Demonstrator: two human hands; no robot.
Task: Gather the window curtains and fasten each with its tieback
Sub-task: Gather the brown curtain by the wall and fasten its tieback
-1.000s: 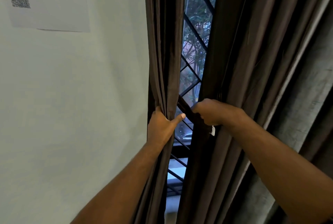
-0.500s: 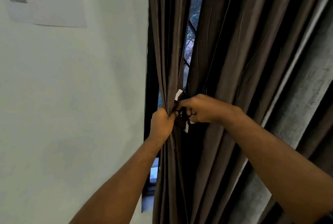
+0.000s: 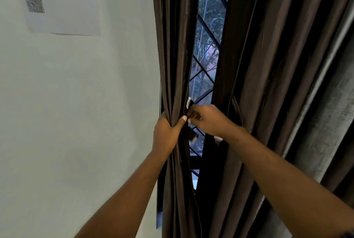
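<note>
As left hand grips vertical curtain, right hand perhaps pinches tieback.

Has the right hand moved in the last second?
Yes: the right hand, pinching the tieback, moved left to the gathered curtain beside the wall.

Printed sheet unreadably blurred, tieback mostly hidden, curtains cropped top and bottom

It looked like a room in a home: dark curtains hung over a grilled window above the right hand, a plain white wall and printed sheet left of the left hand.
</note>
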